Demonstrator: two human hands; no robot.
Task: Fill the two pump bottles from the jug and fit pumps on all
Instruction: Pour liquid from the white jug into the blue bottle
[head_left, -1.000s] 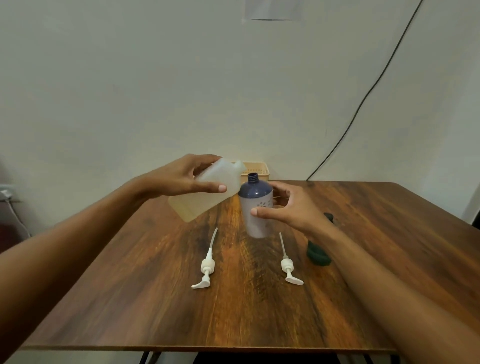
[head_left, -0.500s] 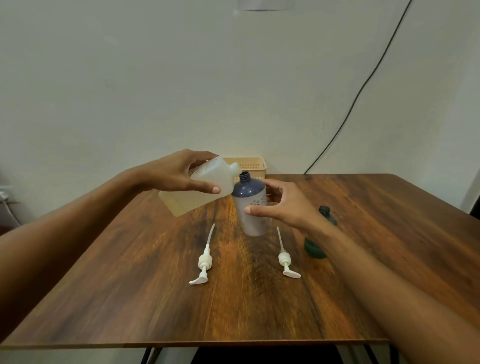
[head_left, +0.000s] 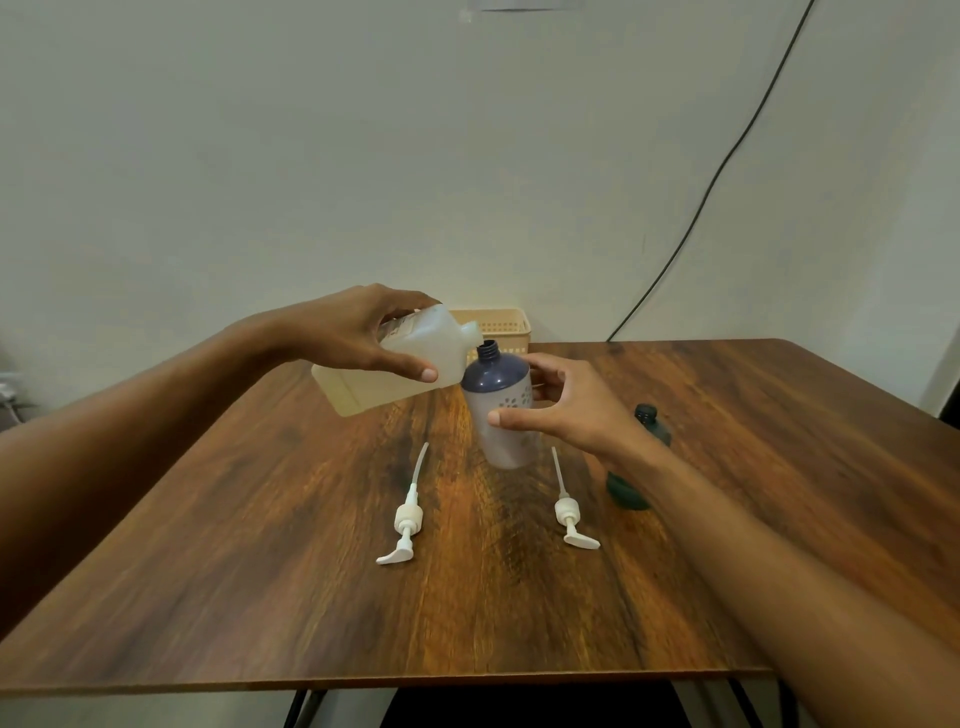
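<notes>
While the head view is showing the pour being set up, the left hand (head_left: 358, 338) is gripping the jug (head_left: 400, 371) from above, fingers and thumb curled round its body, and is tipping the spout toward the open neck of the purple bottle (head_left: 501, 415). The right hand (head_left: 571, 410) is steadying that bottle near the middle of the table (head_left: 519, 613), thumb across the front and fingers wrapping behind. The yellowish liquid is sitting in the jug's lower rear end, and no stream is showing, so filling the first bottle is, by my reading, only beginning. The next move is calling for more tilt with the spout kept right over the narrow neck. The dark green bottle (head_left: 658, 432) is waiting uncapped beside the right forearm, and the left pump (head_left: 408, 519) and right pump (head_left: 569, 512) are lying loose in front. A basket (head_left: 498, 327) is standing at the back edge.

Against a second ago, the spout is sitting closer to the purple bottle's neck, and the green bottle's neck is now showing clear of the forearm.
</notes>
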